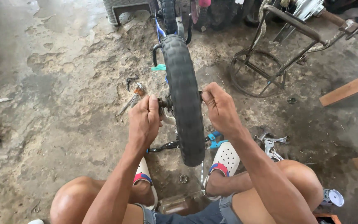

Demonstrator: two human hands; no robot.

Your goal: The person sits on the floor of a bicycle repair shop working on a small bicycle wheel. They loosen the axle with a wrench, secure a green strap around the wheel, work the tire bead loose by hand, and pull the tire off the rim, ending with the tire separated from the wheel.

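Black tyre (pixel 184 95) stands between left hand (pixel 144 120) and right hand (pixel 220 108)

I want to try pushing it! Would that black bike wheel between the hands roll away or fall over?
The wheel would probably spin rather than roll off, since it sits in the upturned bike. It likely won't tip, because the left hand and right hand grip it at both sides of the hub. Its knobbly tyre looks grippy, not slippery.

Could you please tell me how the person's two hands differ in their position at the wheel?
The left hand grips the axle end on the wheel's left side, fingers curled downward; the right hand sits slightly higher on the opposite side, its axle end hidden behind the tyre. Both are closed fists, level with the hub.
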